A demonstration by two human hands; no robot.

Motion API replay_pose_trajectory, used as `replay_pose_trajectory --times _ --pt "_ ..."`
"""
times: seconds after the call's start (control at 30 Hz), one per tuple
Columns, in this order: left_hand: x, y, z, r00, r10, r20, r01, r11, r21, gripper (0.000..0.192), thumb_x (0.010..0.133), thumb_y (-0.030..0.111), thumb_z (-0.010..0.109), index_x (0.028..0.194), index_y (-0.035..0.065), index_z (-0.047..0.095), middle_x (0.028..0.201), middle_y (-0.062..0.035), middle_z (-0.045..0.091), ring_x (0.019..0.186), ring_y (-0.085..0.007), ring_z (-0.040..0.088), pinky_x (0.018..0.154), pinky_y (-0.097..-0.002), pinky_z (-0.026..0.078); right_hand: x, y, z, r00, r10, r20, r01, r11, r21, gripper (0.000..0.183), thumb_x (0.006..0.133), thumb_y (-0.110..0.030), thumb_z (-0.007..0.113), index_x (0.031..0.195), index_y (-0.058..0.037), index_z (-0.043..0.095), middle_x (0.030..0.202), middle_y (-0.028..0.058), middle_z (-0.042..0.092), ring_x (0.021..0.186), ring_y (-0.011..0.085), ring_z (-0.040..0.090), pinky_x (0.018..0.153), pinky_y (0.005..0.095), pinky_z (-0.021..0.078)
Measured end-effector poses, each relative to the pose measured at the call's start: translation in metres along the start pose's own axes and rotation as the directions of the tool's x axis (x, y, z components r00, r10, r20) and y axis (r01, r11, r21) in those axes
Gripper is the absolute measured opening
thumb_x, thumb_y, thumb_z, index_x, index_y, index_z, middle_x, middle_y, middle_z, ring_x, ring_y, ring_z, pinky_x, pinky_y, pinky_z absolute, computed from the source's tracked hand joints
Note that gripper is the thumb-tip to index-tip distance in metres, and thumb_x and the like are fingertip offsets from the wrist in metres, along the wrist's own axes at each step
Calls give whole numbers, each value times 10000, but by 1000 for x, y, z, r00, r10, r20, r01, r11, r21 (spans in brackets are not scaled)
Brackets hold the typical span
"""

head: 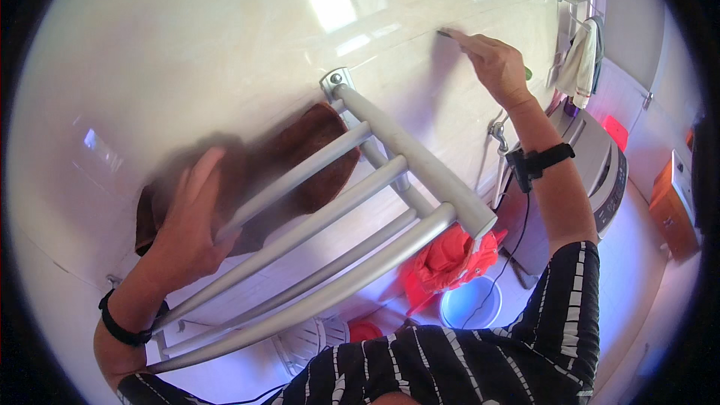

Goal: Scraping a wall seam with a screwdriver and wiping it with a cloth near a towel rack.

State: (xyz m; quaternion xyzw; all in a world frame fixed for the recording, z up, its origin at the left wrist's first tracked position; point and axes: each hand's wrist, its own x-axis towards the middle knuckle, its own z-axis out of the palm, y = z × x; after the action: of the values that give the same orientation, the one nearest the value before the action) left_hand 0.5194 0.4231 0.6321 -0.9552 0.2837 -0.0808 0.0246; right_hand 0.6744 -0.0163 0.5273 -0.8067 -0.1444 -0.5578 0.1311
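A metal towel rack (360, 197) with several round bars is fixed to the glossy tiled wall (225, 39). Over its rear bar hangs a brown towel (315, 152). My left hand (197, 219) lies at that bar, against the towel; its fingers are blurred and spread, with the thumb near the bar. My right hand (495, 64) is raised at the wall, right of the rack's bracket (336, 79), with a small dark, thin object (444, 32) pinched at its fingertips. What that object is cannot be told.
Below the rack hangs a red cloth item (450, 261), beside a light blue bucket (471, 302). A grey washing machine (582, 152) stands at right, near a wall tap (497, 129). Towels (582, 62) hang on a farther rack. An orange cabinet (672, 208) is at far right.
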Motion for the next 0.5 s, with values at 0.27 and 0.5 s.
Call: replay_pose_trajectory --times 0.27,0.5 --pt "0 1 0 999 50 -21 -48 997 61 772 750 58 700 1390 -71 287 1478 -246 253 1367 -418 272 1141 -496 198 -6 0 8 981 175 -81 -178 983 -41 302 897 -181 600 1180 -275 651 818 19 682 662 218 644 566 328 520" --pt "2 -1 1 1000 -16 22 15 1000 23 853 693 43 720 1406 -83 269 1518 -217 207 1419 -388 196 1171 -488 131 -8 -7 7 995 81 -63 -79 996 29 313 889 -169 615 1184 -265 653 809 26 688 639 218 642 555 313 521"
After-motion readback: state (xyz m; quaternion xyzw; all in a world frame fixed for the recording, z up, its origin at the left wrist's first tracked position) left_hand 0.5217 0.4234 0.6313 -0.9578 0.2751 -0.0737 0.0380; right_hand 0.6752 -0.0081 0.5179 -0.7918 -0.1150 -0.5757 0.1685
